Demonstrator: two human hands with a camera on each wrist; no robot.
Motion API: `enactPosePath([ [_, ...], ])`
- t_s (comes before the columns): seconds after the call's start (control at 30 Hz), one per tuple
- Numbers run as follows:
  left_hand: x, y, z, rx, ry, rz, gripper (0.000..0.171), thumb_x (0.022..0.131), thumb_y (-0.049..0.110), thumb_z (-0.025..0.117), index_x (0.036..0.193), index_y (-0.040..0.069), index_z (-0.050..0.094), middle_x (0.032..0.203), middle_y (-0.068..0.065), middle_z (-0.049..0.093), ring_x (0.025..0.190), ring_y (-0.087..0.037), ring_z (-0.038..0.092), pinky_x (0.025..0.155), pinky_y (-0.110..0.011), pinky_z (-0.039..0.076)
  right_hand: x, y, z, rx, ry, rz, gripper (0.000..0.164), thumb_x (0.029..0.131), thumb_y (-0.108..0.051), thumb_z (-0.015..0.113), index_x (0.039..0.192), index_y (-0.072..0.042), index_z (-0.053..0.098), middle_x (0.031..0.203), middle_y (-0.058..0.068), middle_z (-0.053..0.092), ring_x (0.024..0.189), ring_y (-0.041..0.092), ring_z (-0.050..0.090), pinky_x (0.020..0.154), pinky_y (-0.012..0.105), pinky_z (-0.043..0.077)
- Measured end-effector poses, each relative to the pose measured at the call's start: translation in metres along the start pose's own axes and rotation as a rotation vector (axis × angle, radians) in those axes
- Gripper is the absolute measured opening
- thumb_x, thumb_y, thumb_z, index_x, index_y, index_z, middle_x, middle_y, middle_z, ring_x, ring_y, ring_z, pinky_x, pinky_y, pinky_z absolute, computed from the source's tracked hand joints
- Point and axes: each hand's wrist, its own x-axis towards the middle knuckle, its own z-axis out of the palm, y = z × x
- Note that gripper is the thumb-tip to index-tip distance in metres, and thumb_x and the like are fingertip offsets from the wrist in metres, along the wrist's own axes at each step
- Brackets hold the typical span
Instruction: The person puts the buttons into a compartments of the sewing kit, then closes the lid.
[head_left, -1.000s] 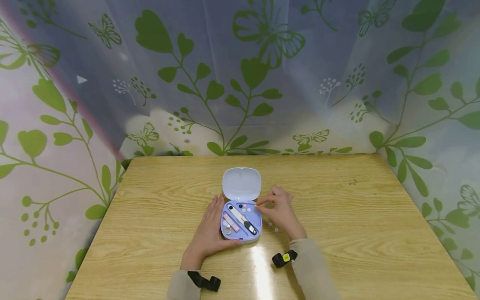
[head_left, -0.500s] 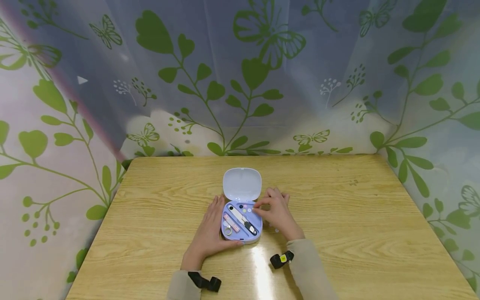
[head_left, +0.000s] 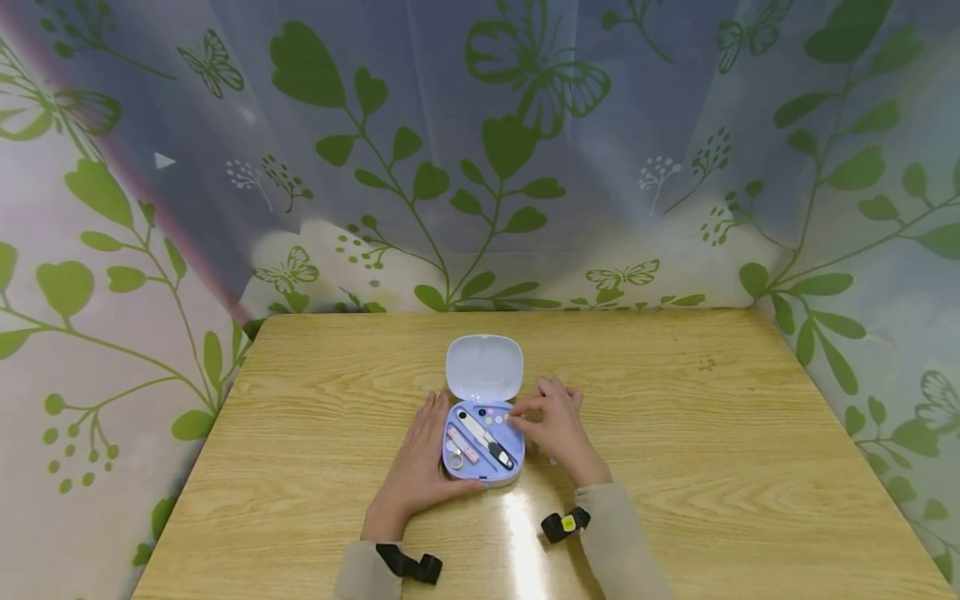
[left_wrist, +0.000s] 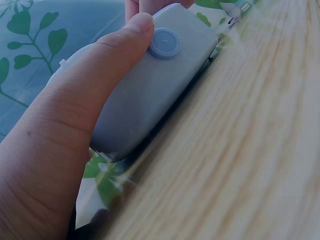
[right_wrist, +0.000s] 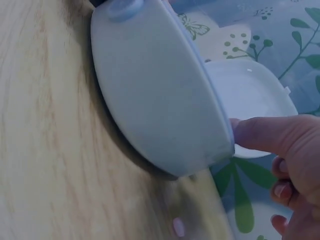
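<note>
An open lilac sewing box [head_left: 508, 473] stands on the table, its pale lid [head_left: 483, 367] tipped back. My left hand [head_left: 420, 462] grips it, fingers along the left side; the thumb presses the front beside a round ridged knob [left_wrist: 165, 44] in the left wrist view. Over the upper right compartment, my right hand [head_left: 558, 423] pinches a small pale button [head_left: 507, 417] between thumb and forefinger. Several buttons, including a dark button [head_left: 482, 412] and a white button [head_left: 498, 420], lie beside those fingertips. White-and-black thread snips [head_left: 487, 442] lie diagonally across the middle.
The lower left compartment holds a pink patterned strip [head_left: 462, 446] and a metal ring [head_left: 456, 460]. A loose button [head_left: 553, 461] lies on the wooden table [head_left: 337, 375] right of the box; a pink button [right_wrist: 178, 226] shows in the right wrist view. Patterned curtain [head_left: 420, 208] hangs behind.
My right hand has shifted slightly left from the box's right rim to over the button compartment, bringing the pale button beside the others. My left hand stays put.
</note>
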Motion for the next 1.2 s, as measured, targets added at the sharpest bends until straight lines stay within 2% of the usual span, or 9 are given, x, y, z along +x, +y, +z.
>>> enactPosePath([
  [0.2, 0.0, 0.0, 0.0, 0.0, -0.004, -0.001, 0.139, 0.063, 0.084, 0.067, 0.16, 0.009, 0.003, 0.166, -0.01, 0.009, 0.153, -0.021, 0.001, 0.124, -0.042, 0.009, -0.003, -0.011, -0.002, -0.091, -0.03, 0.045, 0.008, 0.076, -0.014, 0.087, 0.074, -0.016, 0.079, 0.077, 0.006, 0.048, 0.082, 0.019, 0.04, 0.092, 0.052, 0.023],
  [0.33, 0.0, 0.0, 0.0, 0.003, -0.005, -0.002, 0.138, 0.064, 0.085, 0.067, 0.16, 0.009, 0.003, 0.166, -0.01, 0.009, 0.153, -0.02, 0.001, 0.124, -0.043, 0.01, -0.005, -0.016, 0.0, -0.144, -0.014, 0.063, 0.008, 0.076, -0.015, 0.087, 0.073, -0.015, 0.079, 0.077, 0.005, 0.049, 0.082, 0.02, 0.042, 0.094, 0.054, 0.024],
  [0.5, 0.0, 0.0, 0.0, 0.01, -0.014, -0.004, 0.138, 0.064, 0.084, 0.067, 0.16, 0.009, 0.003, 0.167, -0.009, 0.008, 0.152, -0.018, -0.001, 0.124, -0.041, 0.008, -0.005, -0.016, 0.004, -0.15, 0.016, 0.068, 0.007, 0.077, -0.014, 0.086, 0.074, -0.014, 0.08, 0.077, 0.005, 0.05, 0.082, 0.02, 0.044, 0.094, 0.054, 0.025],
  [0.8, 0.0, -0.001, 0.0, 0.013, -0.006, 0.005, 0.137, 0.065, 0.085, 0.066, 0.16, 0.009, 0.004, 0.167, -0.008, 0.007, 0.153, -0.019, -0.001, 0.124, -0.04, 0.008, -0.004, -0.007, 0.015, -0.143, 0.125, -0.017, 0.006, 0.076, -0.011, 0.086, 0.074, -0.013, 0.08, 0.072, 0.006, 0.046, 0.075, 0.019, 0.04, 0.086, 0.051, 0.027],
  [1.2, -0.001, 0.0, -0.003, 0.01, -0.006, 0.01, 0.137, 0.065, 0.083, 0.068, 0.16, 0.007, 0.005, 0.166, -0.009, 0.008, 0.153, -0.022, 0.001, 0.124, -0.041, 0.008, -0.001, -0.006, 0.02, -0.113, 0.165, -0.075, 0.007, 0.074, -0.011, 0.087, 0.075, -0.012, 0.08, 0.071, 0.005, 0.046, 0.075, 0.018, 0.04, 0.087, 0.052, 0.028],
])
